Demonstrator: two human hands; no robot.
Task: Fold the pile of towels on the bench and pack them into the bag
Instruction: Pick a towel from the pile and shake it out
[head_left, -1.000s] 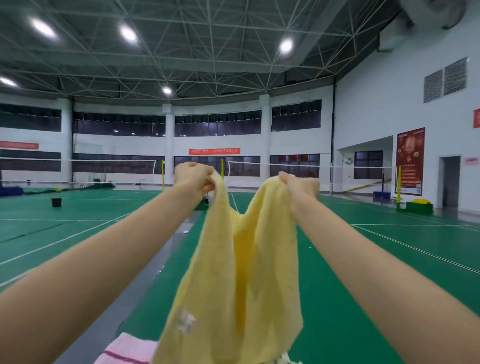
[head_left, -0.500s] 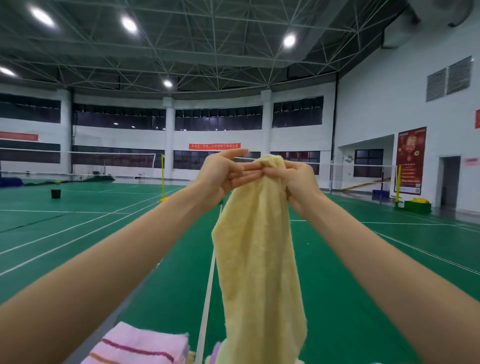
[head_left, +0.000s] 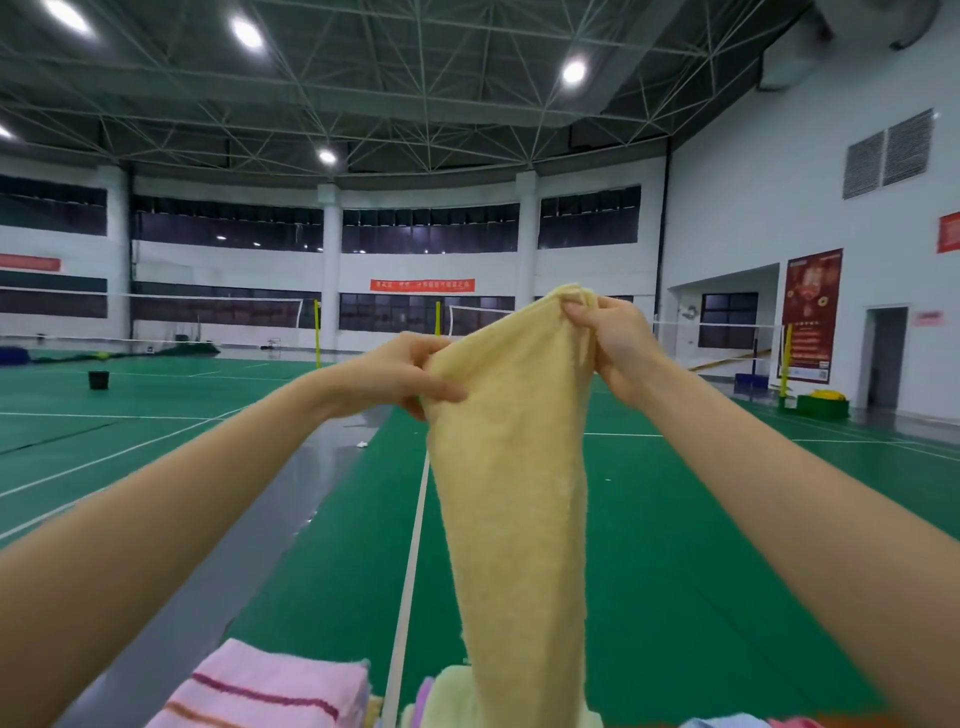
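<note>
A pale yellow terry towel (head_left: 514, 519) hangs down the middle of the frame. The right hand (head_left: 618, 343), right of centre, pinches its top fold in curled fingers. The left hand (head_left: 384, 376) grips its left edge slightly lower, fingers closed on the cloth. A folded pink striped towel (head_left: 270, 691) lies at lower left, with green court floor (head_left: 675, 519) behind.

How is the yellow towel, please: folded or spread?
Folded: the yellow towel hangs as a narrow strip, left hand and right hand pinching its top.
</note>
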